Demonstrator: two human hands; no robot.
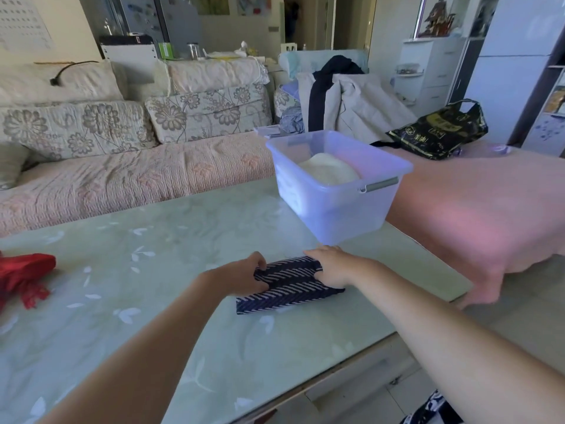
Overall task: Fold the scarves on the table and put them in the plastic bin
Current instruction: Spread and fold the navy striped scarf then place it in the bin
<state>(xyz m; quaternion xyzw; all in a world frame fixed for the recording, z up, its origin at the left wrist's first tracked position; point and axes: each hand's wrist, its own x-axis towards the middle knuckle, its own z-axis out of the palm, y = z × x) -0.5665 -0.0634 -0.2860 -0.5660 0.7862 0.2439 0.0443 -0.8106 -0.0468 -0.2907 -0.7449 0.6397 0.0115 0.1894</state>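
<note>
Folded navy striped scarf (290,290) lies flat on tabletop (146,264), just in front of clear plastic bin (336,215). Left hand (244,275) pinches its left end; right hand (331,267) curls over its right end. Cream scarf (328,171) inside bin. Red scarf (21,273) crumpled at tabletop's left edge.

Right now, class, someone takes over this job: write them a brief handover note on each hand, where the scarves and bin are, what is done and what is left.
Left hand grips the left end of the navy striped scarf; right hand grips its right end.
The scarf lies folded into a compact strip on the table, just in front of the plastic bin.
The bin holds a cream cloth.
Red scarf lies crumpled at the table's left edge.
Done: cream cloth binned, navy striped scarf folded or nearly so.
Left: bin it, then fold and bin the red scarf.
</note>
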